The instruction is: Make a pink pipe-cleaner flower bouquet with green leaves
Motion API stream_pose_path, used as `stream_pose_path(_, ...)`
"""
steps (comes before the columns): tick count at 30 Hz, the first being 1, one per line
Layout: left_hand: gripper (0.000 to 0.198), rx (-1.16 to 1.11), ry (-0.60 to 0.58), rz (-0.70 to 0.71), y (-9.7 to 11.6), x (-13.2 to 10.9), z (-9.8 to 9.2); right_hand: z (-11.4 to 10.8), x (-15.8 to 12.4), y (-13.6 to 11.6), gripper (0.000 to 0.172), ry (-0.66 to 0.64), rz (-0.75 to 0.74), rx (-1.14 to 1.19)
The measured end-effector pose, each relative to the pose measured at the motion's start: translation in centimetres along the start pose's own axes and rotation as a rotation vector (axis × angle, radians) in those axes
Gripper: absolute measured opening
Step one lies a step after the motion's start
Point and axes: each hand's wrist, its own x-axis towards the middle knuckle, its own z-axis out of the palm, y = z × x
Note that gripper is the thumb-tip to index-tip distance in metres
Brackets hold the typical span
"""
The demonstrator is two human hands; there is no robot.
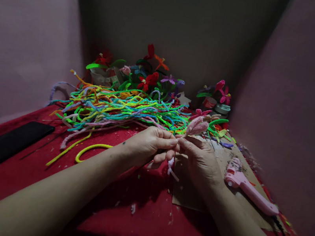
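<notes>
A pink pipe-cleaner flower (196, 126) stands up between my two hands, its fuzzy petals above the fingers. My left hand (161, 144) pinches at the base of the flower with thumb and forefinger. Touching it from the other side, my right hand (199, 156) has its fingers closed round the same base. Pale pipe-cleaner ends (171, 166) hang below the fingertips. The exact grip on the stem is partly hidden by the fingers.
A large heap of coloured pipe cleaners (123, 108) lies ahead. Finished flowers (148, 78) stand behind it. On the right, a pink glue gun (250, 186) rests on a board (190, 195). At left are a black phone-like slab (6, 146) and a yellow loop (80, 153).
</notes>
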Motion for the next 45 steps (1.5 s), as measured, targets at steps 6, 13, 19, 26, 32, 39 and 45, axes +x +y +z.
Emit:
stream_pose_path(6,0.008,0.902,0.494,0.461,-1.5,0.3,1.2,-0.1,0.1,0.5,0.008,0.143,-0.061,-0.079)
stream_pose_path(13,0.018,0.893,0.511,0.491,-2.0,0.4,0.7,0.1,-0.2,0.3,0.013,0.019,-0.100,-0.140)
stream_pose_path(19,0.020,0.619,0.437,0.384,-1.2,0.5,1.0,0.0,-0.1,0.0,0.009,-0.013,-0.067,-0.172)
stream_pose_path(26,0.015,0.053,0.201,0.087,-0.1,0.3,0.6,-0.3,0.5,0.3,0.010,-0.029,0.044,0.027)
stream_pose_path(32,0.014,-0.267,-0.045,-0.007,-0.7,0.4,-0.8,-0.5,0.5,0.7,0.013,-0.091,-0.006,-0.009)
stream_pose_path(39,0.016,-0.292,-0.119,0.015,-0.7,0.3,-0.6,-0.5,0.4,0.7,0.013,-0.113,-0.011,0.049)
stream_pose_path(45,0.016,0.237,0.208,0.218,-1.2,0.7,0.5,-0.6,0.3,1.0,0.012,0.075,-0.058,-0.064)
